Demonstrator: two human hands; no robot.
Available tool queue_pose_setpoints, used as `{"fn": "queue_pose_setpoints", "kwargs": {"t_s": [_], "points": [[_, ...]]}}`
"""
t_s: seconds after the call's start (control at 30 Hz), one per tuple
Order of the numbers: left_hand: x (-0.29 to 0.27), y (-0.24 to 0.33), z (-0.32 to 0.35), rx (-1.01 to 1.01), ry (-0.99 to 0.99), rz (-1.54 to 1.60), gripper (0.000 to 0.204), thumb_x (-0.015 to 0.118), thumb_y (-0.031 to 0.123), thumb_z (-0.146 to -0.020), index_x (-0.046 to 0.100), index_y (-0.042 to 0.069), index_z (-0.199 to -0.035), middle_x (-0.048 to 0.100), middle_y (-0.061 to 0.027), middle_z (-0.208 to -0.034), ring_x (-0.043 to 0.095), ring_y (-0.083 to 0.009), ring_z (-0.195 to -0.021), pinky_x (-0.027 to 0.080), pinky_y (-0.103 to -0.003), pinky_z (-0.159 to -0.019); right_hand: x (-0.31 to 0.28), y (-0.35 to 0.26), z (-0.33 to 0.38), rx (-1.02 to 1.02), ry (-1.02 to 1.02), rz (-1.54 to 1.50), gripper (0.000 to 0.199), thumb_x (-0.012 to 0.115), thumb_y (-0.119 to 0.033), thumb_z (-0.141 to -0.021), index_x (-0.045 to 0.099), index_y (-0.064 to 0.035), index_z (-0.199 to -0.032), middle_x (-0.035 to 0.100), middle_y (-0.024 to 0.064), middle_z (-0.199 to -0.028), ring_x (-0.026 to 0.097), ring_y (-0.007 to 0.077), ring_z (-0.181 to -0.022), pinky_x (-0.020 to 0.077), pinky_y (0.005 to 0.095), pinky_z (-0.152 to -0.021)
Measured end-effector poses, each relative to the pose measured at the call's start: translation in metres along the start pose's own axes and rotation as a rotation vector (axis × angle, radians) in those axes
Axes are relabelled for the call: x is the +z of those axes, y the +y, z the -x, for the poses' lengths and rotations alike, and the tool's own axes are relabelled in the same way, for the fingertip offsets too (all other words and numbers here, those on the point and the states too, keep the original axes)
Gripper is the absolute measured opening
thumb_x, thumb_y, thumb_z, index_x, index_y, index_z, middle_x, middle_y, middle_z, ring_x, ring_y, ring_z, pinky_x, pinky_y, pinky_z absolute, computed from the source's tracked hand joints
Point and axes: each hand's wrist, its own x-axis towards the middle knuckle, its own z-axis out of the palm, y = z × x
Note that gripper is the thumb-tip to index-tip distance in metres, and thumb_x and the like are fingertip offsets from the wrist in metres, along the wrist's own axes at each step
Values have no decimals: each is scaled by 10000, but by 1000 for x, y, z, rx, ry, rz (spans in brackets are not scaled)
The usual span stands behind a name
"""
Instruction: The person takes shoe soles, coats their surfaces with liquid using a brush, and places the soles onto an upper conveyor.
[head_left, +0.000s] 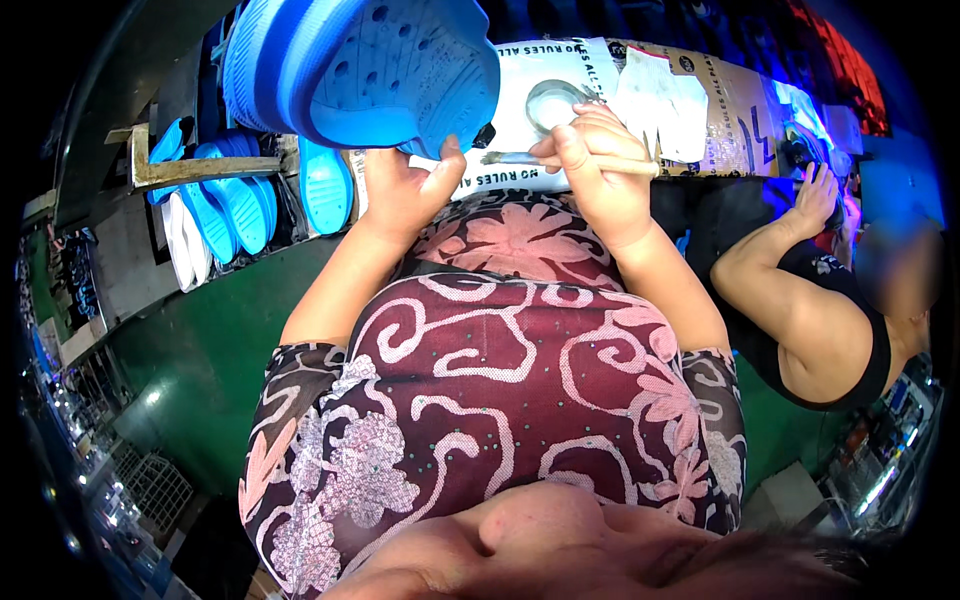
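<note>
Blue shoe sole in left hand — right hand holds brush.

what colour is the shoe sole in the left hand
Blue: the shoe sole in the left hand shows best in the head view.

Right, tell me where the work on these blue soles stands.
Done, by the look of it: blue soles racked at left, though I can't see any coating on them. In hand: the left hand holds up a blue sole, and the right hand points a brush at it. How much remains can't be told.
</note>
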Motion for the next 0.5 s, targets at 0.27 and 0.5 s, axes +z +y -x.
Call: {"fn": "queue_pose_setpoints", "kwargs": {"t_s": [0.27, 0.5], "points": [[-2, 0, -4, 97, -37, -58, 309, 593, -12, -645, 581, -31, -953, 600, -128, -898, 585, -217, -778, 465, -297, -700, -3, -10, -10, 57, -53, 13, 244, 532, -172, -841, 626, -42, -658, 582, 47, -585, 545, 183, -585, 383, 355, -818], [-3, 5, -11, 177, -53, -166, 283, 605, 0, -654, 599, -34, -936, 618, -140, -889, 603, -227, -772, 479, -308, -671, -11, -13, -12, -123, -93, 213, 121, 653, -152, -709, 610, -102, -608, 542, 12, -563, 524, 186, -583, 374, 349, -776]]}}
